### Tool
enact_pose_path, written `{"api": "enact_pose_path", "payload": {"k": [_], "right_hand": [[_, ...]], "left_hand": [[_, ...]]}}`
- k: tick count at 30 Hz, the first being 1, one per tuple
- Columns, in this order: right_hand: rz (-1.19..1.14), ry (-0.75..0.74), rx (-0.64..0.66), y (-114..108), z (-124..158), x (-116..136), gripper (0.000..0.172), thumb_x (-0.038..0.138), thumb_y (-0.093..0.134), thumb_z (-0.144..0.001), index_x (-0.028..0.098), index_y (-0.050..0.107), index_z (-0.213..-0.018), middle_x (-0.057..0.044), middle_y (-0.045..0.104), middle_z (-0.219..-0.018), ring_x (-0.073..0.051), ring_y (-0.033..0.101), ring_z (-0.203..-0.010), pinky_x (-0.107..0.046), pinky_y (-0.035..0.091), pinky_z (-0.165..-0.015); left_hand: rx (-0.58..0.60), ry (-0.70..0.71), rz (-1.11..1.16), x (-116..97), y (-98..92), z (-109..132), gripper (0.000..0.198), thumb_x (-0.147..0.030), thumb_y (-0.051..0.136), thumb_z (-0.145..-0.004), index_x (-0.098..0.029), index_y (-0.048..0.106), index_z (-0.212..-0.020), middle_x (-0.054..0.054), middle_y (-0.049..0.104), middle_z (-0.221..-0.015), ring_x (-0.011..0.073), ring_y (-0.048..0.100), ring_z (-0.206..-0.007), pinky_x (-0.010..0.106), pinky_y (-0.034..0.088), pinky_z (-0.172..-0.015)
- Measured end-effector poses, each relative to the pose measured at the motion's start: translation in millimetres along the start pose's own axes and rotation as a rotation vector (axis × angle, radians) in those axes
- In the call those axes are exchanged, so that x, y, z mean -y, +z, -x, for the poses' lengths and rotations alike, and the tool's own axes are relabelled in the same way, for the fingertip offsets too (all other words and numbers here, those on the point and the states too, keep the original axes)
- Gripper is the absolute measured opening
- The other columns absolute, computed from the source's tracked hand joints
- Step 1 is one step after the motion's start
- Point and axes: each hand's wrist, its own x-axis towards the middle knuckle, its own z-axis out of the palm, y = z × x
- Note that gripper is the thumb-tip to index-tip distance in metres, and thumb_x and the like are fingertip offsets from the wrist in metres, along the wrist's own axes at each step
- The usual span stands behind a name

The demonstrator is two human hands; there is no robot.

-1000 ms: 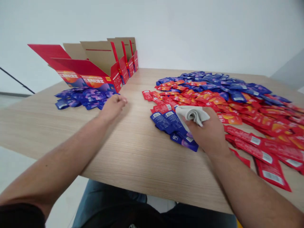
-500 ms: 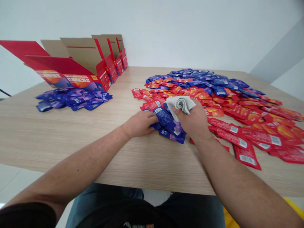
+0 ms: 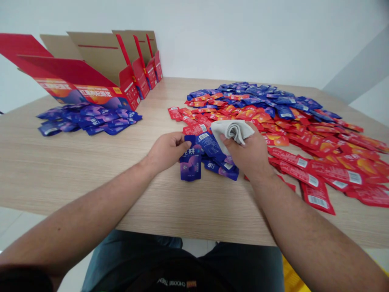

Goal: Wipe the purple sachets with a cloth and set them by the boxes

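Pinched by its top end in my left hand (image 3: 167, 152) is a blue pouch (image 3: 191, 164), its printed front with white lettering facing me. My right hand (image 3: 251, 152) grips a folded light grey cloth (image 3: 232, 129), part of which hangs down over some blue pouches. Those blue pouches (image 3: 212, 148) lie in a small heap between my hands, some with barcodes up. Behind and to the right spreads a large pile of red pouches (image 3: 304, 138). My right palm and forearm hide part of the pile.
Open red cardboard boxes (image 3: 103, 95) stand in a row at the back left. A pile of blue pouches (image 3: 91, 119) lies before them. More blue pouches (image 3: 252, 95) lie at the far side of the wooden table (image 3: 146, 215), near the white wall.
My left hand has taken a blue pouch from the small heap and drawn it slightly left, its front turned to me. The right hand stays almost in place with the cloth.
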Motion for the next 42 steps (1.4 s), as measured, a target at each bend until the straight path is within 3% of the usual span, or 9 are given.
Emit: {"api": "enact_pose_path", "payload": {"k": [4, 11, 18, 23, 25, 28, 33, 38, 42], "right_hand": [[0.0, -0.039, 0.051, 3.7, 5.8, 0.8, 0.027, 0.047, 0.069, -0.09, 0.023, 0.07, -0.103, -0.005, 0.073, -0.097, -0.026, 0.067, -0.093, -0.041, 0.054, -0.081], [0.031, -0.196, 0.229, 6.1, 13.8, 10.6, 0.017, 0.033, 0.07, -0.089, 0.022, 0.069, -0.101, -0.004, 0.071, -0.091, -0.023, 0.065, -0.088, -0.036, 0.051, -0.075], [-0.063, -0.295, 0.371, 13.9, 24.0, 19.7, 0.018, 0.023, 0.069, -0.089, 0.021, 0.07, -0.106, -0.006, 0.07, -0.095, -0.021, 0.064, -0.092, -0.035, 0.053, -0.079], [-0.158, -0.3, 0.674, 12.9, 28.9, 27.1, 0.025, 0.015, 0.065, -0.089, 0.024, 0.07, -0.112, -0.006, 0.069, -0.101, -0.02, 0.064, -0.095, -0.033, 0.054, -0.079], [-0.093, -0.277, 0.653, 10.9, 28.0, 27.3, 0.026, 0.016, 0.065, -0.089, 0.024, 0.07, -0.113, -0.007, 0.069, -0.101, -0.021, 0.064, -0.096, -0.035, 0.054, -0.081], [-0.022, -0.233, 0.503, 10.9, 27.7, 26.6, 0.021, 0.02, 0.068, -0.089, 0.024, 0.071, -0.109, -0.007, 0.069, -0.098, -0.022, 0.063, -0.094, -0.036, 0.053, -0.081], [-0.162, -0.273, 0.709, 13.4, 32.8, 30.9, 0.022, 0.022, 0.065, -0.091, 0.025, 0.072, -0.112, -0.005, 0.067, -0.099, -0.021, 0.063, -0.093, -0.034, 0.053, -0.079], [-0.06, -0.222, 0.527, 15.0, 34.8, 30.4, 0.021, 0.02, 0.067, -0.09, 0.023, 0.072, -0.111, -0.007, 0.067, -0.098, -0.021, 0.062, -0.094, -0.035, 0.052, -0.081], [-0.114, -0.27, 0.66, 17.2, 38.9, 33.4, 0.024, 0.023, 0.064, -0.092, 0.022, 0.07, -0.115, -0.007, 0.067, -0.1, -0.021, 0.062, -0.094, -0.035, 0.053, -0.081]], "left_hand": [[0.106, -0.093, 0.197, 14.1, 13.8, -0.8, 0.033, -0.044, 0.053, -0.093, -0.02, 0.054, -0.069, -0.002, 0.059, -0.058, 0.0124, 0.055, -0.051, 0.026, 0.04, -0.05], [0.214, -0.129, 0.206, 24.0, 19.5, -4.7, 0.032, -0.043, 0.055, -0.093, -0.02, 0.054, -0.07, -0.003, 0.055, -0.051, 0.0108, 0.052, -0.042, 0.022, 0.035, -0.043], [0.337, -0.324, 0.676, 15.5, 31.4, -1.5, 0.024, -0.034, 0.055, -0.092, -0.02, 0.052, -0.072, -0.004, 0.053, -0.056, 0.0099, 0.049, -0.043, 0.023, 0.038, -0.042], [0.318, -0.218, 0.659, 21.9, 34.1, -2.9, 0.026, -0.032, 0.062, -0.087, -0.019, 0.053, -0.067, -0.004, 0.048, -0.056, 0.0081, 0.04, -0.048, 0.024, 0.032, -0.048], [0.341, -0.204, 0.647, 23.8, 34.4, -3.4, 0.027, -0.033, 0.062, -0.087, -0.019, 0.053, -0.066, -0.004, 0.048, -0.056, 0.0087, 0.04, -0.049, 0.025, 0.032, -0.048], [0.386, -0.278, 0.737, 23.6, 34.5, -3.6, 0.023, -0.032, 0.058, -0.088, -0.02, 0.055, -0.069, -0.003, 0.051, -0.056, 0.0111, 0.046, -0.048, 0.026, 0.035, -0.048], [0.355, -0.201, 0.64, 24.4, 34.1, -3.6, 0.025, -0.034, 0.064, -0.083, -0.018, 0.055, -0.065, -0.003, 0.051, -0.059, 0.0091, 0.042, -0.053, 0.024, 0.033, -0.051], [0.343, -0.225, 0.685, 25.5, 34.8, -3.1, 0.024, -0.036, 0.062, -0.084, -0.019, 0.055, -0.067, -0.004, 0.048, -0.058, 0.0093, 0.039, -0.052, 0.025, 0.03, -0.05], [0.329, -0.221, 0.637, 25.2, 34.2, -2.9, 0.024, -0.037, 0.064, -0.081, -0.019, 0.057, -0.067, -0.003, 0.052, -0.061, 0.0099, 0.042, -0.055, 0.025, 0.033, -0.053]]}}
